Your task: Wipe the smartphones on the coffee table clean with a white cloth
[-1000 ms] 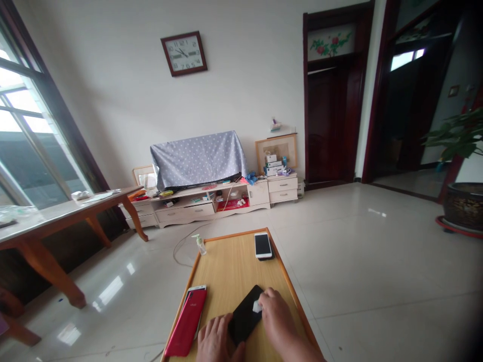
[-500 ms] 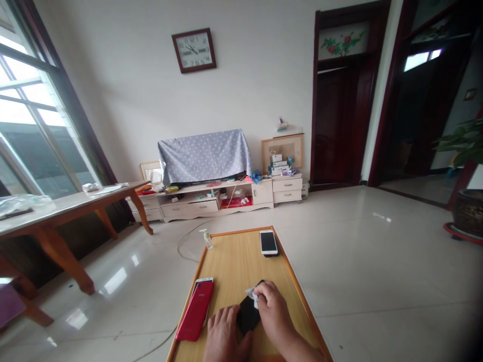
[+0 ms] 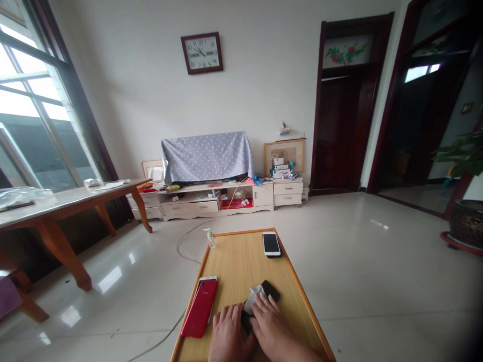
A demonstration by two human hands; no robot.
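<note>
A black smartphone (image 3: 270, 290) lies slanted on the small wooden table, partly hidden under my hands. My left hand (image 3: 231, 329) grips its lower left edge, fingers bent over the side and the thumb near the bottom. Between the phone and my right hand (image 3: 268, 317) is a crumpled white tissue (image 3: 252, 297). The right fingers lie flat and spread, pressing that tissue onto the phone's surface. To the left of my hands, a red phone (image 3: 200, 307) rests face down on top of a white phone (image 3: 211, 278).
At the table's far right corner a white phone with a dark screen (image 3: 271, 244) sits on another dark one. A clear pump bottle (image 3: 210, 239) stands at the far left corner. The wooden table (image 3: 236, 261) has a raised orange rim. A cable (image 3: 181, 241) runs along the floor.
My right hand has gone from pinching the tissue near the phone's top to lying flat over it, lower on the phone. More of the phone's upper end shows. The view has shifted slightly.
</note>
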